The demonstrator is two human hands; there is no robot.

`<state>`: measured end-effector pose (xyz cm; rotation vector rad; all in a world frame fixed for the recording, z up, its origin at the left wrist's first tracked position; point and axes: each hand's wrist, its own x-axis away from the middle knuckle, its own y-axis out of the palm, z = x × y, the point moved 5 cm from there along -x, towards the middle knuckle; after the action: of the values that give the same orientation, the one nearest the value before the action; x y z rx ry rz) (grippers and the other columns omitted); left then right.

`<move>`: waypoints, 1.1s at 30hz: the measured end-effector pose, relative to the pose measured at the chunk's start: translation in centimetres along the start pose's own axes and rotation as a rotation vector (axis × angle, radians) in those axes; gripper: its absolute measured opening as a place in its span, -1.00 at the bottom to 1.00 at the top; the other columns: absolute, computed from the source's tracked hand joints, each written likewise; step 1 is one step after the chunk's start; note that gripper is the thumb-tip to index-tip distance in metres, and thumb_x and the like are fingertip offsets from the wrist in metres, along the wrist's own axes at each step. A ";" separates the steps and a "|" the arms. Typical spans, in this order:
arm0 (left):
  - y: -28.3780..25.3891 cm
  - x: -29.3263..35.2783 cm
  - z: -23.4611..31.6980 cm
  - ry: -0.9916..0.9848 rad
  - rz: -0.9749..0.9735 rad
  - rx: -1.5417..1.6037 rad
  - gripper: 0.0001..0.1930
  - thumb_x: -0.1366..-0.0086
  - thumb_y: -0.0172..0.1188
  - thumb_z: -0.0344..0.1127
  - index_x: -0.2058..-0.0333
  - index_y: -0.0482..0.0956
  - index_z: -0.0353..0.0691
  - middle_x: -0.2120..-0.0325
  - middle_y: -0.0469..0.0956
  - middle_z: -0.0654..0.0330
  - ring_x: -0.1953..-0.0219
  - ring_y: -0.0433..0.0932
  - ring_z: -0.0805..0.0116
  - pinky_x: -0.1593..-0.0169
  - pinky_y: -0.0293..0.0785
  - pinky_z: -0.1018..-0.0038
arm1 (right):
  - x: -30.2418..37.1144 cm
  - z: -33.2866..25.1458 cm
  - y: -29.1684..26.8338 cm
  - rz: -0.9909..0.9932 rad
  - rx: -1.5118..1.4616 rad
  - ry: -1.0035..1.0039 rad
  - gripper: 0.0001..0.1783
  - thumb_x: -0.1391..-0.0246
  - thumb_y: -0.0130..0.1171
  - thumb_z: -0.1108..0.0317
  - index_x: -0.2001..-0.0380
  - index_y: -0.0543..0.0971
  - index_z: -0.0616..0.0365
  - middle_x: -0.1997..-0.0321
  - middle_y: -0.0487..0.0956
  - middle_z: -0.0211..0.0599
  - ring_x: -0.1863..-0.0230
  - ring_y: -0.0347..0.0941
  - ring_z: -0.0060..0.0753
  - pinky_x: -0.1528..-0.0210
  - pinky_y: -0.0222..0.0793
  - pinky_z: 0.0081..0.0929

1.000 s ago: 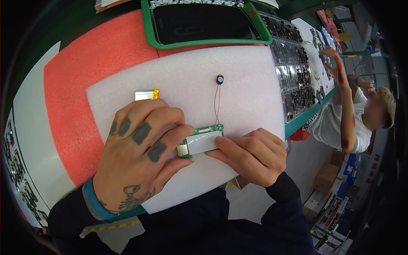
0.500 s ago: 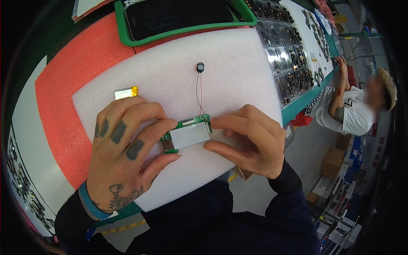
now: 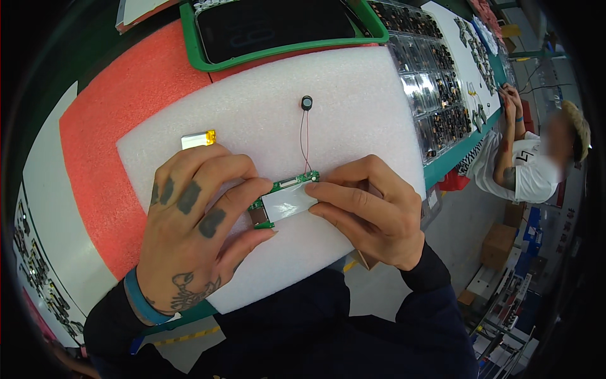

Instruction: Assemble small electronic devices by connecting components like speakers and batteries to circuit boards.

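Note:
A small green circuit board point(image 3: 269, 225) lies on the white foam sheet point(image 3: 246, 101), a pale rectangular panel with a shiny film point(image 3: 285, 203) on its middle. My left hand point(image 3: 196, 215) holds the board's left end, index finger at its far edge and thumb at its near edge. Thumb and index finger of my right hand point(image 3: 379, 215) close on the right end of the film; the exact pinch is partly hidden by the fingertips. Two thin wires run from the board's far corner to a small black oval speaker point(image 3: 307, 103). A silver battery with yellow tape point(image 3: 199, 139) lies beyond my left hand.
Beyond the foam stands a green tray point(image 3: 199, 57) holding a dark screen point(image 3: 274, 31). Red foam point(image 3: 95, 151) extends to the left. Clear trays of small parts point(image 3: 423, 82) line the right side, where another person point(image 3: 530, 164) works farther off.
My right hand has moved in from beside the board, its thumb and index finger closing on the film's right end. The film now shows glare. The whole view has shifted slightly.

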<state>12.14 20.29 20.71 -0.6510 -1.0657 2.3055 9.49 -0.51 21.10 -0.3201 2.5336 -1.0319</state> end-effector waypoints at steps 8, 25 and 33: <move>-0.2 -0.1 0.0 0.005 0.015 -0.006 -0.56 -0.14 0.46 -0.12 0.03 0.64 -0.12 -0.03 0.47 0.19 -0.16 0.38 0.08 -0.31 0.29 0.13 | -0.1 -0.4 0.1 -0.037 0.034 -0.017 -0.72 0.01 0.49 0.51 0.16 0.80 0.15 0.04 0.56 -0.26 0.32 0.38 -0.53 0.37 0.33 -0.67; 0.2 0.6 -0.5 0.062 0.082 0.028 -0.52 -0.14 0.45 -0.16 -0.03 0.59 -0.10 -0.03 0.47 0.21 -0.15 0.39 0.11 -0.32 0.27 0.11 | 2.1 -1.0 -0.1 0.080 0.237 -0.201 -0.49 0.02 0.50 -0.04 0.14 0.78 0.13 -0.05 0.62 -0.18 0.10 0.49 -0.29 0.06 0.50 -0.41; 0.2 0.5 -0.6 0.072 0.097 0.025 -0.54 -0.15 0.43 -0.15 -0.02 0.59 -0.11 -0.03 0.47 0.21 -0.16 0.38 0.12 -0.31 0.27 0.10 | 1.3 -2.6 2.1 -0.022 0.393 -0.109 -0.10 0.07 0.25 -0.53 -0.04 0.73 0.04 -0.28 0.52 -0.08 -0.36 0.33 0.09 -0.41 0.25 0.01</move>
<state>12.06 20.84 20.14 -0.7861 -0.9906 2.3544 7.02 2.18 20.97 -0.2822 2.1735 -1.4439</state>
